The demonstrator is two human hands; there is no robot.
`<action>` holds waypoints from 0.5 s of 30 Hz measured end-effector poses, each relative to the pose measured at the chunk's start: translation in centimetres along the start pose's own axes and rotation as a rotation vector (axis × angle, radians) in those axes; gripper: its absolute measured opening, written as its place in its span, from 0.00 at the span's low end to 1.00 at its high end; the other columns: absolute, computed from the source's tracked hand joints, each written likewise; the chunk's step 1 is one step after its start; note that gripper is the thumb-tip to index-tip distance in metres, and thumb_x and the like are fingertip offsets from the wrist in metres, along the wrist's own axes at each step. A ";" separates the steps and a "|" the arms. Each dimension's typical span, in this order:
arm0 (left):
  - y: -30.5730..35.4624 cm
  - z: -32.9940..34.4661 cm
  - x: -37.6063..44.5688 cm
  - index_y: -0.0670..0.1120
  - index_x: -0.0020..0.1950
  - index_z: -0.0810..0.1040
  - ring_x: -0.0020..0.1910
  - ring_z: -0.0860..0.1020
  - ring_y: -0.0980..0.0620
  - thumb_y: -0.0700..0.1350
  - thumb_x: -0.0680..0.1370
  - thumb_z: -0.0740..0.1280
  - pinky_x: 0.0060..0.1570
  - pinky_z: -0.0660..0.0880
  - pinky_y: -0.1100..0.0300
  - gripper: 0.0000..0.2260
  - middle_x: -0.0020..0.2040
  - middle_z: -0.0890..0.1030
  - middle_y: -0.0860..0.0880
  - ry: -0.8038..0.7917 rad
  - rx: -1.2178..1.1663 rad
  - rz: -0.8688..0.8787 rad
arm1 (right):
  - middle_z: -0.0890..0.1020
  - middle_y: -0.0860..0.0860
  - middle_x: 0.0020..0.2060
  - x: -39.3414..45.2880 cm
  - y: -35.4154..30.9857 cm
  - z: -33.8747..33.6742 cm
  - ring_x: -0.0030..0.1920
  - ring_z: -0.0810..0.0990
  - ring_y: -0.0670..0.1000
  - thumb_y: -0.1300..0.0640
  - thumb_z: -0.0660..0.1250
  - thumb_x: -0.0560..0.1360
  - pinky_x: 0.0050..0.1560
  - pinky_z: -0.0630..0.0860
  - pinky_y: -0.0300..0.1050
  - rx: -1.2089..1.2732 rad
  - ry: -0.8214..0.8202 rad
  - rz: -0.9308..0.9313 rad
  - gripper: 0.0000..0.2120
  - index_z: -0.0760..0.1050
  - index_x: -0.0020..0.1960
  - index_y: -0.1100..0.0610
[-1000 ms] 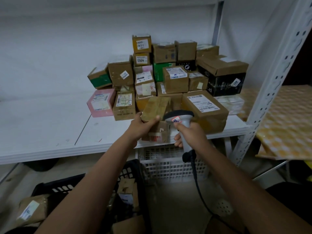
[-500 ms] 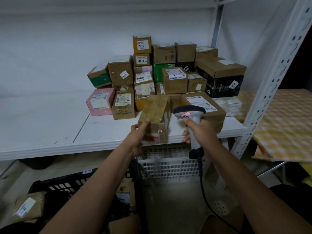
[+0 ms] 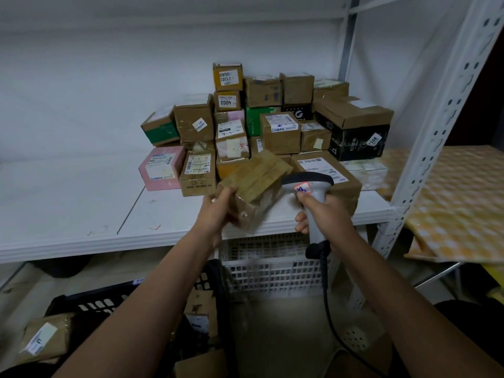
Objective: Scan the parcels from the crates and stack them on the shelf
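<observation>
While parcels remain low in the black crate (image 3: 114,302) at the near left, one with a white label lying at its edge (image 3: 41,342), the step in hand is judged to be scan or just-scanned, placement pending. Left hand (image 3: 218,211) grips a tape-wrapped brown parcel (image 3: 255,186) by its near lower end, fingers curled round the corner; parcel tilted, held over the front edge of the shelf (image 3: 81,214), not resting flat. Label face not visible from the head view, so scan status cannot be confirmed. Right hand (image 3: 326,214) wraps the grip of a grey corded scanner (image 3: 306,184), head aimed forward beside the parcel; cable hangs down toward the floor. White crate (image 3: 272,264) sits below the shelf, directly behind the hands; contents unclear. Next move, as judged: set the held parcel onto the shelf or onto the stack. Obstacle: the pile of boxes (image 3: 272,124) already crowds the right half of the shelf, a large flat box with a shipping label (image 3: 324,170) just behind the scanner. Pink box (image 3: 161,166) marks the left limit of the pile; bare shelf lies left of it. Upright post (image 3: 436,126) bounds the right side.
</observation>
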State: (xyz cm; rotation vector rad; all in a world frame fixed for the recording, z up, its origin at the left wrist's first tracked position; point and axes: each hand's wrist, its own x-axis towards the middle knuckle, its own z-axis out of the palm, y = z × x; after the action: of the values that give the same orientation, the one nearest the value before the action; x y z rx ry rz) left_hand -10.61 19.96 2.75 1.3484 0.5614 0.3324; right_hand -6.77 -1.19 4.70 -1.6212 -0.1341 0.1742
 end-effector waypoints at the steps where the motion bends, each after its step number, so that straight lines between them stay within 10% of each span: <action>1: 0.1 -0.7 -0.1 0.44 0.71 0.68 0.53 0.79 0.49 0.57 0.73 0.73 0.51 0.77 0.53 0.32 0.62 0.78 0.44 0.020 0.087 0.080 | 0.79 0.54 0.24 0.1 -0.1 0.0 0.21 0.77 0.51 0.54 0.67 0.79 0.25 0.75 0.40 0.002 0.002 0.000 0.11 0.77 0.43 0.61; 7: -1.1 -3.3 -1.3 0.49 0.81 0.50 0.74 0.62 0.50 0.53 0.73 0.76 0.67 0.59 0.63 0.46 0.76 0.59 0.46 -0.027 0.716 0.502 | 0.79 0.55 0.25 0.1 -0.1 0.7 0.22 0.77 0.51 0.54 0.67 0.79 0.25 0.76 0.41 0.012 -0.022 0.019 0.12 0.77 0.42 0.61; 15: -3.0 -3.7 0.5 0.45 0.82 0.43 0.78 0.56 0.48 0.48 0.71 0.79 0.77 0.56 0.54 0.53 0.78 0.56 0.45 -0.020 0.679 0.507 | 0.79 0.55 0.24 0.2 -0.1 1.1 0.22 0.77 0.51 0.54 0.67 0.79 0.26 0.75 0.41 -0.023 -0.023 0.005 0.12 0.77 0.41 0.62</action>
State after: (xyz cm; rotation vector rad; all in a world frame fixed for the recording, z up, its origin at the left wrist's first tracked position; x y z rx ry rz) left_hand -12.53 22.71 -0.75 2.1553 0.3104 0.5685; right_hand -6.75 -0.06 4.70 -1.6427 -0.1502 0.1960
